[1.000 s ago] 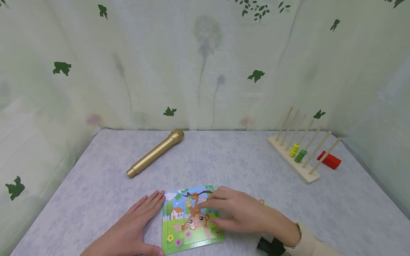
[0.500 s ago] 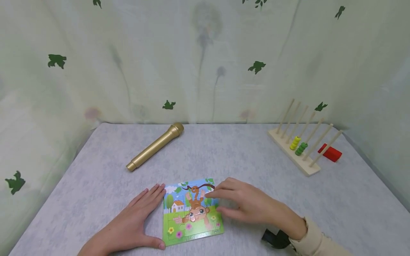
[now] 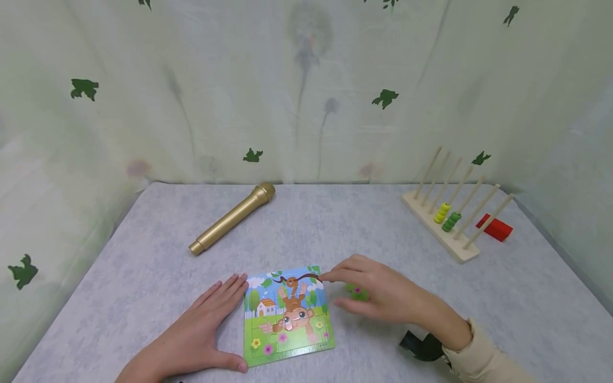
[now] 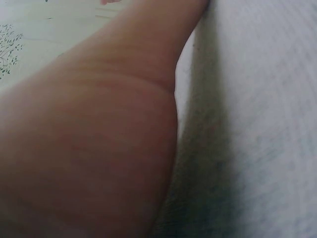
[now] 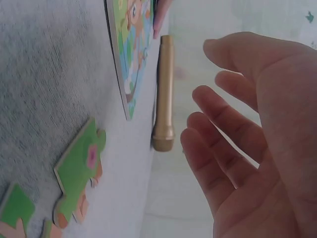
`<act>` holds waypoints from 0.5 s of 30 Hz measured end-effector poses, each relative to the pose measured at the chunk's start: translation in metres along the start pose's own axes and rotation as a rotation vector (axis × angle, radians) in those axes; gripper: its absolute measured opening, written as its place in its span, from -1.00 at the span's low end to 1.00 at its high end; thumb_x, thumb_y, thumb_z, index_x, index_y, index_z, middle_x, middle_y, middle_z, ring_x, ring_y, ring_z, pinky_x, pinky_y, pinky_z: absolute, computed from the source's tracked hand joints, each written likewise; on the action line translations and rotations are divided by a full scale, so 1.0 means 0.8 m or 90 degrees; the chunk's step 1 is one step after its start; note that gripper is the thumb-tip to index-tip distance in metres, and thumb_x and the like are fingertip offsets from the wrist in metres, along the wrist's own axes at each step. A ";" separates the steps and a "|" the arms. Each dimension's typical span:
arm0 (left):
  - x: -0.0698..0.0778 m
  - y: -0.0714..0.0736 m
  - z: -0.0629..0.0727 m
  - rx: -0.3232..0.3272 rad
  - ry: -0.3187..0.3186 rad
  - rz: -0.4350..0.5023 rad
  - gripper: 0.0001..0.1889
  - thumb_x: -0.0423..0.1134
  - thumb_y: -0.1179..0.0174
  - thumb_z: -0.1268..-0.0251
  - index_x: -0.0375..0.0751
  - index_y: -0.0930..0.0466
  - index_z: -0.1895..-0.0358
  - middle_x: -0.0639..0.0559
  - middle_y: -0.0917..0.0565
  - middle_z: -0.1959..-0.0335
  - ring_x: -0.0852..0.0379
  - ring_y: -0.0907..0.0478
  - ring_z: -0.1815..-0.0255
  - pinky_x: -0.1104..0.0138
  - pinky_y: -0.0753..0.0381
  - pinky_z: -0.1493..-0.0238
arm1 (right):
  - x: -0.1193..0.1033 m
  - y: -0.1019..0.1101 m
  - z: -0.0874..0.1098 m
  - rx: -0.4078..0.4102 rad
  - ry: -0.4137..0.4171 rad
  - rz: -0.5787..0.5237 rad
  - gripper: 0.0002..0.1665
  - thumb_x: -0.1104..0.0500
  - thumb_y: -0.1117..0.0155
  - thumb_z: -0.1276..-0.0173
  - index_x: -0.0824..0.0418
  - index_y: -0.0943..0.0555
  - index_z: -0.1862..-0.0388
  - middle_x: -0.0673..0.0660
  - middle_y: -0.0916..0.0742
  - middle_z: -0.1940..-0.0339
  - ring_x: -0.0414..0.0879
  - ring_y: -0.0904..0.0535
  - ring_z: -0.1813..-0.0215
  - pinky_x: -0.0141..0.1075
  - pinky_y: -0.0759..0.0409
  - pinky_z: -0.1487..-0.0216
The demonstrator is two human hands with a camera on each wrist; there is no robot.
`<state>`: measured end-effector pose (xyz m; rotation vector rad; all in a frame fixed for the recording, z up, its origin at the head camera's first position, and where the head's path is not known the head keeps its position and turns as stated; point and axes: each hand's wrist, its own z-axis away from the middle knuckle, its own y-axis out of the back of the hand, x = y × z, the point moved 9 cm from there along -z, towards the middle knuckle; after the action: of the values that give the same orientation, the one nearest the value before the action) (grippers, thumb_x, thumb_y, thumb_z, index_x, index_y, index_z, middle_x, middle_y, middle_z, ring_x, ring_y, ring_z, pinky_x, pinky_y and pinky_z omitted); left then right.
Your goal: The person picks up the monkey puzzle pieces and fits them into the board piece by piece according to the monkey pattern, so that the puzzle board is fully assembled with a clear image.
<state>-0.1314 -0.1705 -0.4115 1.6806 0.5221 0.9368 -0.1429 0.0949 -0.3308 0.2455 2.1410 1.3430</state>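
Note:
A square picture puzzle (image 3: 282,335) with a monkey, a house and flowers lies flat at the front middle of the table. My left hand (image 3: 201,324) rests on the table along its left side, fingers straight, with fingertips and thumb right at the puzzle's edge. My right hand (image 3: 383,292) hovers just off the puzzle's right edge, and the right wrist view shows its fingers loosely bent with nothing between them. Beneath it, partly hidden in the head view, lies a loose green puzzle piece (image 5: 79,161) with a pink flower; another green piece (image 5: 19,206) shows beside it.
A gold toy microphone (image 3: 232,218) lies behind the puzzle to the left. At the back right stands a wooden peg rack (image 3: 440,229) with yellow and green beads, a red block (image 3: 495,227) behind it. A black object (image 3: 421,346) sits near my right wrist.
My right hand has drawn off the puzzle to the right, uncovering its right part. A green loose piece now shows behind its fingers. My left hand stays in place; the head view has tilted slightly.

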 end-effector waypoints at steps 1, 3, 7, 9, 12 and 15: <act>0.000 0.000 0.000 0.002 0.000 0.001 0.41 0.71 -0.23 0.20 -0.22 -0.11 -0.65 -0.03 -0.13 -0.69 0.00 -0.01 -0.70 0.59 0.45 -0.60 | 0.002 0.001 0.001 -0.004 -0.004 0.000 -0.52 0.04 -0.37 -0.48 0.00 -0.61 -0.35 -0.08 -0.72 -0.13 -0.19 -0.58 0.03 -0.50 -0.63 0.09; -0.001 0.000 0.001 0.003 0.000 0.003 0.41 0.71 -0.24 0.21 -0.22 -0.11 -0.64 -0.03 -0.13 -0.68 0.08 0.04 -0.71 0.60 0.45 -0.59 | 0.006 0.003 0.002 -0.011 -0.011 -0.001 -0.52 0.03 -0.38 -0.48 0.01 -0.61 -0.34 -0.08 -0.72 -0.13 -0.20 -0.58 0.07 -0.46 -0.64 0.09; -0.002 -0.001 0.003 0.005 -0.006 0.012 0.40 0.70 -0.25 0.21 -0.22 -0.14 -0.64 -0.05 -0.16 -0.67 0.31 0.19 -0.71 0.64 0.45 -0.57 | 0.017 0.003 0.007 -0.030 -0.041 -0.001 -0.53 -0.01 -0.39 -0.46 0.02 -0.64 -0.30 -0.08 -0.71 -0.14 -0.20 -0.59 -0.01 -0.37 -0.68 0.00; -0.002 -0.002 0.002 0.007 -0.010 0.013 0.39 0.69 -0.26 0.20 -0.21 -0.14 -0.64 -0.05 -0.17 -0.67 0.34 0.20 -0.70 0.65 0.45 -0.57 | 0.024 0.003 0.011 -0.045 -0.067 -0.001 -0.52 -0.05 -0.40 -0.45 0.01 -0.65 -0.29 -0.11 -0.70 -0.17 -0.20 -0.58 -0.12 -0.31 -0.70 -0.08; -0.002 -0.002 0.000 0.012 -0.017 0.010 0.39 0.69 -0.26 0.19 -0.21 -0.14 -0.64 -0.07 -0.18 -0.67 0.24 0.12 -0.71 0.65 0.44 -0.56 | 0.036 0.004 0.016 -0.069 -0.100 -0.005 -0.49 -0.07 -0.42 -0.43 0.00 -0.64 -0.30 -0.15 -0.67 -0.21 -0.20 -0.55 -0.25 -0.22 -0.69 -0.19; -0.003 -0.002 -0.001 0.008 -0.014 0.013 0.38 0.69 -0.25 0.18 -0.19 -0.12 -0.65 -0.06 -0.18 -0.67 0.21 0.09 -0.71 0.67 0.46 -0.55 | 0.046 0.004 0.019 -0.092 -0.119 -0.019 -0.48 -0.05 -0.45 -0.41 0.00 -0.63 -0.30 -0.15 -0.67 -0.22 -0.18 -0.56 -0.24 -0.20 -0.69 -0.19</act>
<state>-0.1334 -0.1708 -0.4140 1.7085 0.4977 0.9309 -0.1642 0.1243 -0.3469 0.2691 1.8776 1.3939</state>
